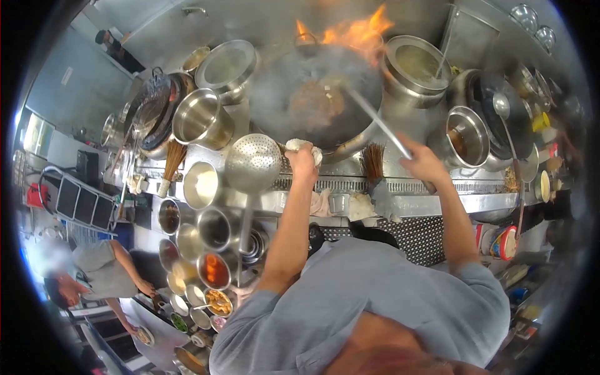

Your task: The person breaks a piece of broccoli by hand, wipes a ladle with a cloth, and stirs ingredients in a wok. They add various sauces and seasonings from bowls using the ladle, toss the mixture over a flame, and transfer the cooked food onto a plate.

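Observation:
My left hand point(303, 164) is closed around a folded white cloth point(317, 152) at the near rim of a large black wok point(275, 109). The wok sits on the stove, with brown food point(317, 105) in its middle and smoke above it. In my right hand point(426, 167) is the long metal handle of a wok ladle point(381, 122). It reaches down into the wok, and its head is blurred by smoke. A perforated skimmer point(253, 164) lies left of my left hand, over the stove edge.
Flames point(350, 31) rise behind the wok. Steel pots point(203, 119) flank it, one point(467, 137) to the right. Brushes point(373, 164) lie along the stove front. Seasoning containers point(213, 270) stand at lower left, where another person point(103, 269) works at a counter.

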The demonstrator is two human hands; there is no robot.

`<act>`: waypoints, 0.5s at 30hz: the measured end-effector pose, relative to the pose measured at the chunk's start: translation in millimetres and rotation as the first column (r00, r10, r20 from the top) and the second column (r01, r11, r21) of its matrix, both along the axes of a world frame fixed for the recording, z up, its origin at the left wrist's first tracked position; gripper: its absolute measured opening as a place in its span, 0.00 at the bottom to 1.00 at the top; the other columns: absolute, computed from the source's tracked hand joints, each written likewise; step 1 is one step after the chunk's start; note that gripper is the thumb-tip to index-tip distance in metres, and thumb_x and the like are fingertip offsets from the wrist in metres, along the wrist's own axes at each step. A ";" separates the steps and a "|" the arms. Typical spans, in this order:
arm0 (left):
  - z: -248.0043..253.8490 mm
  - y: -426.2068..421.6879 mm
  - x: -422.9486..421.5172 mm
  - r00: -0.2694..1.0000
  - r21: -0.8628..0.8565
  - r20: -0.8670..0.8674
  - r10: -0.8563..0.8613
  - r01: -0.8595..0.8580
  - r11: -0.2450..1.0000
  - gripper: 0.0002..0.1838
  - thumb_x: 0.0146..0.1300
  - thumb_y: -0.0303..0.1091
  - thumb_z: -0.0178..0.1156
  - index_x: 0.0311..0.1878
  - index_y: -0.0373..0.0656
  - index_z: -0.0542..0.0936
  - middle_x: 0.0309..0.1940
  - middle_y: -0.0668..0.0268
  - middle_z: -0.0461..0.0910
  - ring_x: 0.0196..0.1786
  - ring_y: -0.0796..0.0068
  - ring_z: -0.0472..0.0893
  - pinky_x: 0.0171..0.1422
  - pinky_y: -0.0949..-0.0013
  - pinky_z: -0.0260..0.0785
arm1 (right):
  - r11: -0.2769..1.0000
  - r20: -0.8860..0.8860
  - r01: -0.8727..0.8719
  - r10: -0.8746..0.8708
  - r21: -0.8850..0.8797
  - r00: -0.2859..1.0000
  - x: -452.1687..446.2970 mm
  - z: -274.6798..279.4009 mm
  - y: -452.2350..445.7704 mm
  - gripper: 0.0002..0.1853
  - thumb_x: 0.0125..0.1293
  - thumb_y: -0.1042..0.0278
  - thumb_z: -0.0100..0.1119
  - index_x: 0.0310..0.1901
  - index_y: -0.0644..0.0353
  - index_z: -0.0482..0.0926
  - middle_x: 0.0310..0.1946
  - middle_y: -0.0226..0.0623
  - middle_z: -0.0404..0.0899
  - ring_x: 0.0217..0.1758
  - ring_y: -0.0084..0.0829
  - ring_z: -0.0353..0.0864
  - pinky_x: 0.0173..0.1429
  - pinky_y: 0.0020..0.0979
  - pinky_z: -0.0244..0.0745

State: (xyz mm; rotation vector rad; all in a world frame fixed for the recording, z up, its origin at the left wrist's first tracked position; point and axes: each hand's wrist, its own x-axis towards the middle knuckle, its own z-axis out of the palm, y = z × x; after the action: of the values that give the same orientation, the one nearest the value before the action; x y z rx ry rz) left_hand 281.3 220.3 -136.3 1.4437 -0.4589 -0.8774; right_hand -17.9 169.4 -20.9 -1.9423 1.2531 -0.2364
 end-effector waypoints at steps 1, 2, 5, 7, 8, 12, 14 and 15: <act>31.1 5.3 -5.8 0.994 0.049 -0.108 -0.026 0.032 0.998 0.23 0.57 0.24 0.55 0.54 0.35 0.60 0.42 0.58 0.72 0.37 0.67 0.77 0.36 0.64 0.73 | 0.975 0.057 0.177 -0.186 0.137 0.981 -8.1 1.0 -5.2 0.34 0.58 0.70 0.54 0.69 0.56 0.59 0.36 0.56 0.80 0.31 0.48 0.81 0.39 0.40 0.76; 48.7 7.0 -6.1 0.976 0.089 -0.213 -0.044 0.064 0.994 0.22 0.58 0.24 0.55 0.54 0.37 0.61 0.41 0.59 0.72 0.37 0.66 0.77 0.37 0.63 0.74 | 0.979 0.049 0.153 -0.161 0.134 0.986 -14.7 -0.3 -15.4 0.34 0.58 0.70 0.54 0.69 0.56 0.59 0.36 0.56 0.80 0.31 0.48 0.81 0.39 0.40 0.76; 39.9 19.6 9.5 0.887 -0.017 -0.456 -0.078 0.079 0.997 0.20 0.62 0.33 0.59 0.54 0.41 0.65 0.43 0.60 0.74 0.38 0.64 0.78 0.42 0.60 0.75 | 0.883 0.144 0.427 -0.405 -0.195 0.903 -44.4 -25.2 -60.7 0.28 0.59 0.69 0.52 0.63 0.65 0.64 0.27 0.49 0.78 0.21 0.39 0.78 0.28 0.38 0.72; 27.7 48.3 19.5 0.860 -0.205 -0.412 -0.302 0.236 0.950 0.24 0.62 0.42 0.61 0.56 0.41 0.68 0.47 0.59 0.75 0.42 0.62 0.79 0.46 0.60 0.77 | 0.832 0.117 0.479 -0.466 -0.281 0.877 -68.2 -30.6 -108.3 0.23 0.59 0.68 0.52 0.55 0.69 0.68 0.24 0.47 0.76 0.20 0.35 0.76 0.26 0.37 0.71; 9.4 64.0 24.5 0.876 -0.228 -0.377 -0.300 0.226 0.947 0.24 0.62 0.41 0.61 0.57 0.41 0.68 0.47 0.59 0.76 0.43 0.62 0.79 0.46 0.59 0.77 | 0.833 0.074 0.507 -0.504 -0.223 0.861 -77.2 -26.4 -130.6 0.20 0.58 0.68 0.51 0.50 0.70 0.69 0.24 0.47 0.76 0.20 0.34 0.77 0.26 0.37 0.71; -5.6 183.1 16.4 0.874 0.058 -0.480 -0.077 0.120 0.991 0.28 0.59 0.37 0.64 0.61 0.40 0.66 0.47 0.57 0.78 0.46 0.64 0.80 0.45 0.63 0.77 | 0.651 0.561 0.071 -0.699 0.756 0.443 -142.7 -41.5 -219.6 0.09 0.64 0.65 0.53 0.27 0.58 0.70 0.15 0.26 0.64 0.13 0.23 0.62 0.19 0.24 0.60; -32.7 256.9 10.0 0.931 0.276 -0.349 -0.108 0.212 0.937 0.31 0.55 0.36 0.65 0.61 0.38 0.67 0.50 0.57 0.77 0.47 0.65 0.79 0.46 0.65 0.76 | 0.676 0.694 0.266 -0.719 0.688 0.034 -119.1 -30.0 -202.9 0.13 0.65 0.67 0.52 0.22 0.55 0.66 0.14 0.24 0.60 0.12 0.21 0.60 0.17 0.22 0.56; -41.3 290.9 0.5 0.943 0.349 -0.291 -0.165 0.265 0.899 0.32 0.52 0.36 0.67 0.60 0.36 0.68 0.51 0.57 0.76 0.47 0.65 0.79 0.46 0.66 0.75 | 0.831 0.637 -0.018 -0.413 0.557 0.651 -161.3 -61.5 -251.4 0.07 0.64 0.69 0.51 0.29 0.60 0.71 0.14 0.28 0.64 0.13 0.23 0.64 0.17 0.27 0.59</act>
State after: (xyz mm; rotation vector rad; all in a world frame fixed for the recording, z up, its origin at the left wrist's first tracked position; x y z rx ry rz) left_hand 281.8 511.2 -177.6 1.6240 -0.2627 -1.3753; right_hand -179.2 -82.0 -82.3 -1.0217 0.8387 -0.6626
